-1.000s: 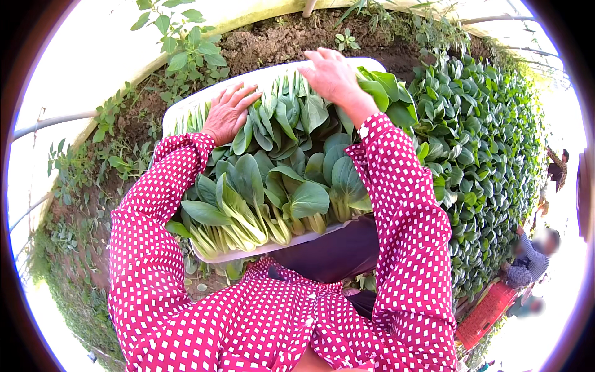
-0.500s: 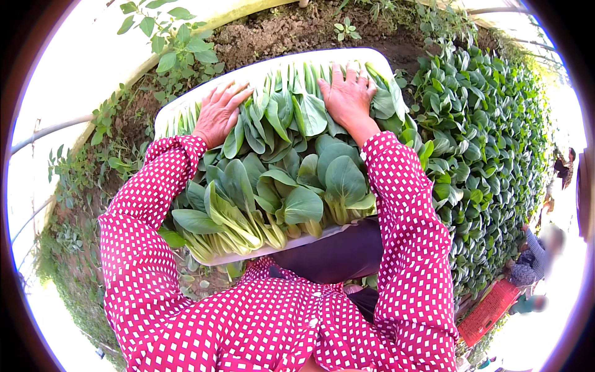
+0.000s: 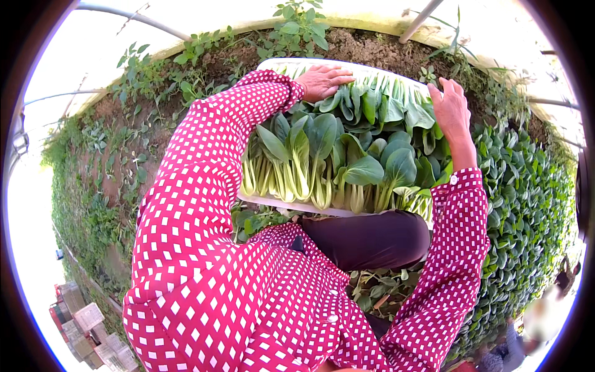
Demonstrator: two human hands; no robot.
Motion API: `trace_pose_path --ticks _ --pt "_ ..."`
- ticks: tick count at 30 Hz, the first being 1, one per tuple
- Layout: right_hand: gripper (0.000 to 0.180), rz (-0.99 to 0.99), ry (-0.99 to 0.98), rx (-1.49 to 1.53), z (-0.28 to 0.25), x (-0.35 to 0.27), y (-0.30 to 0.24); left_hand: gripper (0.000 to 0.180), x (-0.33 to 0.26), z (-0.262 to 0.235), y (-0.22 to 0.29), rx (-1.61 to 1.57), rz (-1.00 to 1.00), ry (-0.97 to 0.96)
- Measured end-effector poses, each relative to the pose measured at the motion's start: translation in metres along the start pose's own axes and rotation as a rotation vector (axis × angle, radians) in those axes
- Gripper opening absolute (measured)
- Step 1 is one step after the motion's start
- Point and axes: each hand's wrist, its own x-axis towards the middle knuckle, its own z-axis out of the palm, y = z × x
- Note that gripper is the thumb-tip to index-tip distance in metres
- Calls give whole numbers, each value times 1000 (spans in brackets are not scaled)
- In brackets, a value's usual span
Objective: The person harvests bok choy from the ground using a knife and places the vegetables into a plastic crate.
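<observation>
A white tray (image 3: 310,208) filled with pak choi lies in front of me, its near side by my bent knee. In the near row, pak choi (image 3: 304,152) point their pale stems toward me; the far row (image 3: 381,102) has its stems toward the far rim. My left hand (image 3: 323,82) rests flat over the stems at the tray's far left, fingers stretched out. At the far right corner is my right hand (image 3: 452,110), thumb apart from the fingers, beside the leaves. Whether it touches the rim is hard to make out.
Dense leafy greens (image 3: 524,192) grow on the right. Bare soil (image 3: 365,49) and weeds (image 3: 300,28) border the far side, below a metal pipe (image 3: 421,20). Stacked crates (image 3: 87,322) stand at lower left. A blurred person (image 3: 511,347) is at lower right.
My right hand has left the far row's stems for the tray's right corner. The left hand still lies on stems. The whole view has swung, so the tray appears farther right.
</observation>
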Motion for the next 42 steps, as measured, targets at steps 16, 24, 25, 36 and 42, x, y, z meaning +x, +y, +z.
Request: trace_pose_path --ticks 16,24,25,36,42 --pt "51 1237 427 889 -144 -626 222 41 172 -174 120 -176 255 -160" --pt "35 1560 640 1238 37 -782 205 45 148 -101 470 -308 946 -560" --pt "33 1536 702 1269 74 -809 220 44 125 -78 531 -225 1089 -563" --pt "31 1300 394 445 232 -725 195 24 32 160 709 207 1332 -1097" --pt "19 1069 365 146 252 -704 235 25 50 236 740 167 1156 -1084"
